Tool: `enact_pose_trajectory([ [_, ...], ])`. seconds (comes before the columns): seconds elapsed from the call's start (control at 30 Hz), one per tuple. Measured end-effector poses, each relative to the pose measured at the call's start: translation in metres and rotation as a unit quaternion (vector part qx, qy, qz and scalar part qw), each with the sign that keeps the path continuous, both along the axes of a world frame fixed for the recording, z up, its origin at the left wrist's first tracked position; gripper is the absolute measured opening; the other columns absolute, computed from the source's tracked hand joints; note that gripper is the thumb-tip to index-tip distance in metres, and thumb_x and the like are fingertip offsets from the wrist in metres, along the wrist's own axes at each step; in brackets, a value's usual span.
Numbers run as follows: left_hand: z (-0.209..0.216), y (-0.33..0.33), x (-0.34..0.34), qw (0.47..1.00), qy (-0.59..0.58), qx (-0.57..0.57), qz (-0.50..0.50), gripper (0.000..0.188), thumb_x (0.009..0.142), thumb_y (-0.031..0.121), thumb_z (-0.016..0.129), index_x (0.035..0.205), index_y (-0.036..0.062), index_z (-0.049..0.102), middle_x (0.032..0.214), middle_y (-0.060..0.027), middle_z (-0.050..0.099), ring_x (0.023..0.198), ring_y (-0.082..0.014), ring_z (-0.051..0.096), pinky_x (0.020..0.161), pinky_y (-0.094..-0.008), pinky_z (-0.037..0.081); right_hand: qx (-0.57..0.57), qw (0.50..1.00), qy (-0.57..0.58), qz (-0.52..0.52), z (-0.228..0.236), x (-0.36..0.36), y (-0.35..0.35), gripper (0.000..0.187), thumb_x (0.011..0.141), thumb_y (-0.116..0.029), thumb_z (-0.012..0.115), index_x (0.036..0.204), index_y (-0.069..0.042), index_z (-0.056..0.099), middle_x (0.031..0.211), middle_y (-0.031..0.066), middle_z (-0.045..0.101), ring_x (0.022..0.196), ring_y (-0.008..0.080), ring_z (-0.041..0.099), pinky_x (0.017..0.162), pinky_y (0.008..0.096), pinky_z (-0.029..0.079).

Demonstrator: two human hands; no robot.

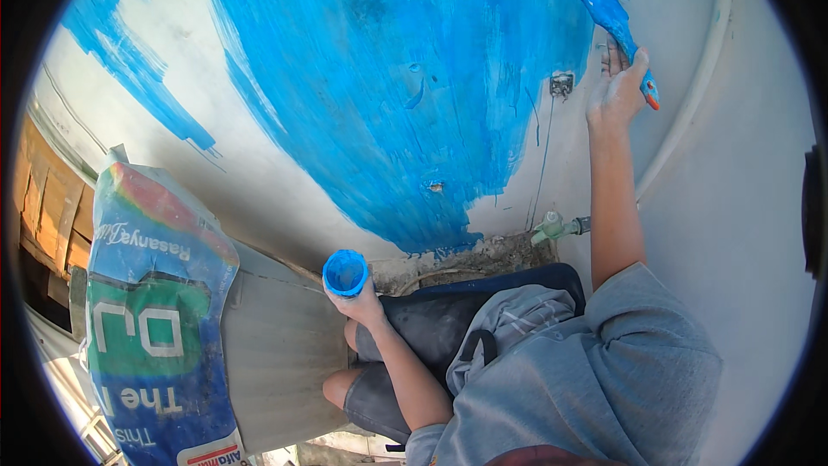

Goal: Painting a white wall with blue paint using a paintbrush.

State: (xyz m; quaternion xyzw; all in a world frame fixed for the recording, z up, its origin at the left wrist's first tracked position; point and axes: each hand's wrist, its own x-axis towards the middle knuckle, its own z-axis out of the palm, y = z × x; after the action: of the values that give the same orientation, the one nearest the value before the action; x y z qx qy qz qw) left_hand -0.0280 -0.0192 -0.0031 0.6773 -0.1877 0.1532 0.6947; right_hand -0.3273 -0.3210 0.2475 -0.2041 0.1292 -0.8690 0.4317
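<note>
My right hand (616, 93) is raised at the upper right, its fingers closed around the handle of a paintbrush (609, 15). Blue paint covers the bristles and much of the handle, whose end is orange-red. The brush head lies over the right edge of a large blue painted patch (379, 112) on the pale wall; whether the bristles touch the wall, I cannot tell. Low in front of my knees, my left hand (366, 305) grips a small cup (346, 274), upright and smeared with blue, with blue paint inside. Part of that hand is hidden by the cup.
A printed banner (159, 293) in blue and green hangs at the left, with wooden boards (56, 194) behind it. A green tap (552, 227) juts out low on the wall. Above it sits a small socket box (561, 84). A pale pipe (694, 99) runs along the right wall.
</note>
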Motion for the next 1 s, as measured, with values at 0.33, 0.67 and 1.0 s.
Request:
enact_pose_trajectory([
  [0.33, 0.003, -0.002, 0.001, 1.0, 0.013, -0.011, 0.021, 0.08, 0.061, 0.008, 0.092, 0.131, 0.0001, 0.053, 0.125, -0.0134, 0.06, 0.114, -0.0257, 0.058, 0.1, -0.0385, 0.046, -0.023, 1.0, -0.01, -0.001, 0.035, 0.021, -0.034, 0.042, 0.099, -0.026, 0.052, 0.127, 0.003, 0.043, 0.119, 0.0149, 0.061, 0.109, 0.0247, 0.066, 0.096, 0.0371, 0.044],
  [0.67, 0.0, -0.001, 0.003, 0.999, 0.005, -0.005, 0.037, 0.082, 0.06, 0.011, 0.093, 0.131, 0.0001, 0.052, 0.126, -0.0141, 0.059, 0.116, -0.0275, 0.058, 0.101, -0.0398, 0.045, 0.044, 0.992, 0.096, -0.072, 0.014, 0.048, -0.038, 0.03, 0.102, -0.02, 0.05, 0.126, -0.003, 0.044, 0.115, 0.0134, 0.063, 0.099, 0.0249, 0.07, 0.085, 0.0367, 0.05],
  [1.0, 0.002, 0.0, 0.004, 0.999, 0.005, 0.009, 0.041, 0.086, 0.06, 0.015, 0.093, 0.133, -0.0001, 0.051, 0.128, -0.014, 0.059, 0.118, -0.0271, 0.057, 0.103, -0.0398, 0.043, 0.09, 0.992, 0.082, -0.042, -0.036, 0.042, -0.025, 0.028, 0.101, -0.018, 0.051, 0.121, 0.0, 0.047, 0.117, 0.0169, 0.061, 0.098, 0.0274, 0.069, 0.078, 0.0356, 0.051],
])
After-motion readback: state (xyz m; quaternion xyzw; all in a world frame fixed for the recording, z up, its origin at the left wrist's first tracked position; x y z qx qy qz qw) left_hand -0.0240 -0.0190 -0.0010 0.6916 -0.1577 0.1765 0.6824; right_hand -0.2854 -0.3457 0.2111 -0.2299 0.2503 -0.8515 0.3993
